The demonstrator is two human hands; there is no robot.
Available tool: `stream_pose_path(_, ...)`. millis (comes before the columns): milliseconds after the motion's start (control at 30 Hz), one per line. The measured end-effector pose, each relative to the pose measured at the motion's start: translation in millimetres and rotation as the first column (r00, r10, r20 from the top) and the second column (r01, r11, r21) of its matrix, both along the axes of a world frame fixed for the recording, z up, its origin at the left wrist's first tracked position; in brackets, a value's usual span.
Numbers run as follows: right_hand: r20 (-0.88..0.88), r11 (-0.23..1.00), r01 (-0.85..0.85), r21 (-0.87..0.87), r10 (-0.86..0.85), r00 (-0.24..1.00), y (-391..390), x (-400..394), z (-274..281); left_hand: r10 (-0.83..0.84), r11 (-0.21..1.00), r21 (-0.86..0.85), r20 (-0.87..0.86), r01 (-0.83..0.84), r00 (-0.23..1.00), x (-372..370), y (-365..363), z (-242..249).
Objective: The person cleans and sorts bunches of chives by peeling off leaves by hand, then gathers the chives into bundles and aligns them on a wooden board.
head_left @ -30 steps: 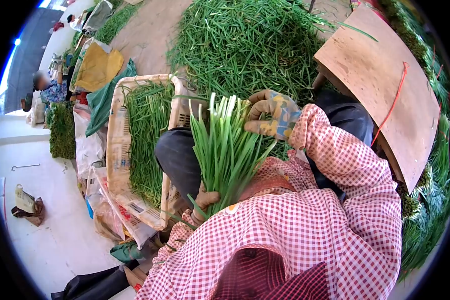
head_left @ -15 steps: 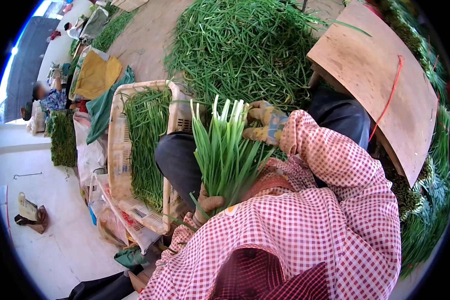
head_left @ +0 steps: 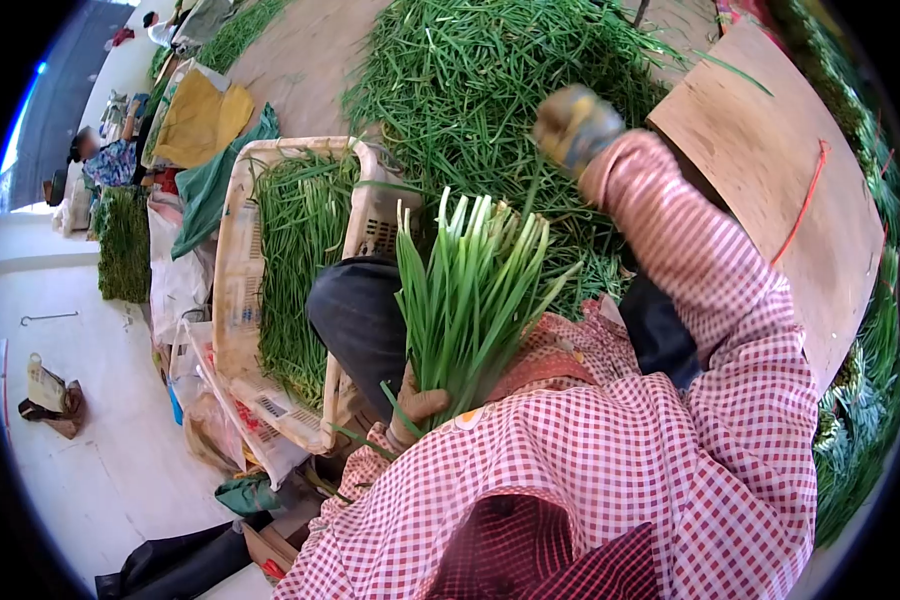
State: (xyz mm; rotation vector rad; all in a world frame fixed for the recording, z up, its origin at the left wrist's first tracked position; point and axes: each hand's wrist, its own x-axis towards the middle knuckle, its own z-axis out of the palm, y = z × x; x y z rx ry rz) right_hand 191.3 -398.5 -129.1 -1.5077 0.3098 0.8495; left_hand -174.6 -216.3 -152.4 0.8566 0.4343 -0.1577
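My left hand (head_left: 422, 402), in a tan glove, is closed round the lower, leafy part of a bunch of chives (head_left: 470, 290). The pale cut ends of the bunch point up and away from me, fanned slightly apart. My right hand (head_left: 577, 128), in a patterned glove, is raised over the large heap of loose chives (head_left: 470, 90) beyond my knees. Motion smears its fingers, so whether they hold a stalk cannot be made out.
At my left a cream plastic crate (head_left: 238, 240) holds more chives. A wooden board (head_left: 770, 150) with a red string (head_left: 806, 205) slopes at my right, with bundled greens (head_left: 860, 470) beyond it. Farther left are a yellow cloth (head_left: 198, 120) and a seated person (head_left: 110, 160).
My right hand has left the top of the bunch and moved away, up and to the right, over the heap. My left hand keeps its hold on the bunch.
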Motion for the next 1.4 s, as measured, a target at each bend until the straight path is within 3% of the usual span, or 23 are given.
stream_pose_path(33,0.224,0.989,0.112,-0.099,-0.088,0.971,-20,25,2,0.007,1.000,-0.002,0.000,-0.007,1.000,0,1,-1)
stream_pose_path(67,0.513,0.967,0.135,-0.214,-0.006,0.858,-39,32,5,0.000,1.000,-0.018,0.012,0.001,1.000,0,2,-2)
stream_pose_path(100,0.747,0.881,0.259,-0.396,0.145,0.648,-58,38,9,-0.008,0.999,-0.036,0.024,0.009,1.000,0,2,-3)
stream_pose_path(133,0.849,0.729,0.471,-0.496,0.296,0.437,-77,45,13,-0.006,0.999,-0.041,0.027,0.007,1.000,1,1,-2)
stream_pose_path(200,0.853,0.828,0.214,-0.518,0.482,0.200,-73,15,34,0.028,0.999,-0.048,0.031,-0.026,0.999,5,-5,1)
stream_pose_path(267,0.766,0.755,-0.258,-0.603,0.638,0.074,-53,-37,36,0.004,0.998,-0.065,0.021,-0.003,1.000,9,-5,4)
stream_pose_path(300,0.800,0.753,-0.386,-0.532,0.597,0.061,-43,-53,18,-0.016,0.997,-0.072,0.016,0.017,1.000,11,-5,4)
stream_pose_path(333,0.834,0.734,-0.510,-0.450,0.549,0.055,-34,-64,-3,-0.017,0.997,-0.073,0.013,0.018,1.000,11,-5,1)
stream_pose_path(467,0.854,0.771,-0.523,-0.363,0.500,0.143,-20,-80,-25,0.021,1.000,-0.023,0.002,-0.021,1.000,6,-7,3)
stream_pose_path(533,0.659,0.814,-0.562,-0.150,0.506,0.557,-18,-87,-20,0.026,1.000,-0.009,-0.010,-0.026,1.000,9,-9,6)
stream_pose_path(567,0.686,0.797,-0.524,-0.298,0.561,0.462,-15,-88,-22,0.019,1.000,0.007,-0.018,-0.018,1.000,10,-9,7)
stream_pose_path(733,0.601,0.757,-0.453,-0.472,0.651,0.463,-14,-96,-17,-0.037,0.997,0.069,-0.005,0.037,0.999,9,-6,4)
stream_pose_path(800,0.499,0.619,-0.549,-0.562,0.783,0.372,-8,-91,-22,0.002,0.997,0.076,0.017,-0.003,1.000,12,-10,9)
stream_pose_path(867,0.522,0.623,-0.574,-0.531,0.774,0.358,-4,-88,-40,0.004,0.998,0.058,0.018,-0.005,1.000,9,-9,5)
stream_pose_path(900,0.571,0.672,-0.614,-0.414,0.717,0.399,-2,-85,-46,0.019,0.999,0.038,0.031,-0.020,0.999,9,-8,1)
stream_pose_path(967,0.629,0.618,-0.488,-0.617,0.760,0.167,-4,-88,-33,-0.008,0.999,0.051,0.005,0.008,1.000,6,-2,0)
stream_pose_path(1000,0.655,0.649,-0.440,-0.621,0.738,0.163,1,-88,-27,-0.030,0.997,0.066,-0.018,0.031,0.999,3,2,0)
stream_pose_path(1100,0.560,0.842,-0.405,-0.355,0.539,0.630,2,-54,-7,-0.012,0.998,0.053,-0.067,0.016,0.998,-2,11,-3)
stream_pose_path(1167,0.437,0.864,-0.337,-0.374,0.484,0.758,-3,-31,-1,-0.011,1.000,0.000,-0.092,0.011,0.996,-7,16,-3)
stream_pose_path(1233,0.589,0.715,0.033,-0.698,0.547,0.595,-33,-16,-10,-0.012,0.997,-0.074,-0.112,0.004,0.994,-11,21,0)
stream_pose_path(1300,0.540,0.652,0.011,-0.758,0.619,0.570,-59,-9,-19,-0.016,0.993,-0.116,-0.119,0.002,0.993,-13,27,3)
stream_pose_path(1333,0.436,0.680,-0.228,-0.697,0.654,0.619,-69,-8,-22,-0.020,0.991,-0.131,-0.119,0.005,0.993,-14,27,5)
stream_pose_path(1400,0.471,0.726,-0.455,-0.516,0.684,0.558,-81,-50,-24,-0.022,0.988,-0.156,-0.118,0.003,0.993,-15,28,5)
